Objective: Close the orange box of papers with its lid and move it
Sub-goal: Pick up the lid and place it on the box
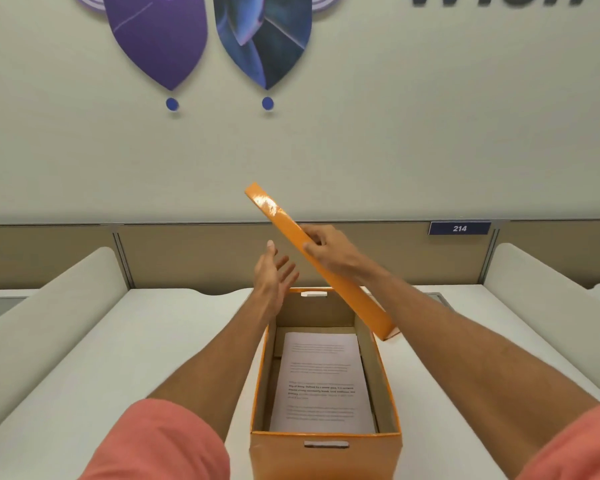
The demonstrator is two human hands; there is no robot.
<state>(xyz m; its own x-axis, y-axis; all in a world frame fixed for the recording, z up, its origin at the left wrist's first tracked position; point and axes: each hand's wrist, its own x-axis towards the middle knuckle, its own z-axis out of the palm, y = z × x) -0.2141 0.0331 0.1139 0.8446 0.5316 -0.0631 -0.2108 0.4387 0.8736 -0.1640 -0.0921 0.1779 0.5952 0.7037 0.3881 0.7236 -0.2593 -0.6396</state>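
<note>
An orange box [326,455] stands open on the white desk, right in front of me. A stack of printed papers [321,382] lies flat inside it. The orange lid [347,285] hangs tilted on edge above the box's far right corner, its far end raised toward the wall. My right hand [329,252] grips the lid near its middle. My left hand [274,275] is open, palm toward the lid, just left of it and above the box's far left corner, not touching it.
The white desk [125,348] has rounded white dividers at left [49,306] and right [551,299]. A tan partition [194,251] with a "214" sign [459,228] runs behind, below a wall with purple and blue decorations.
</note>
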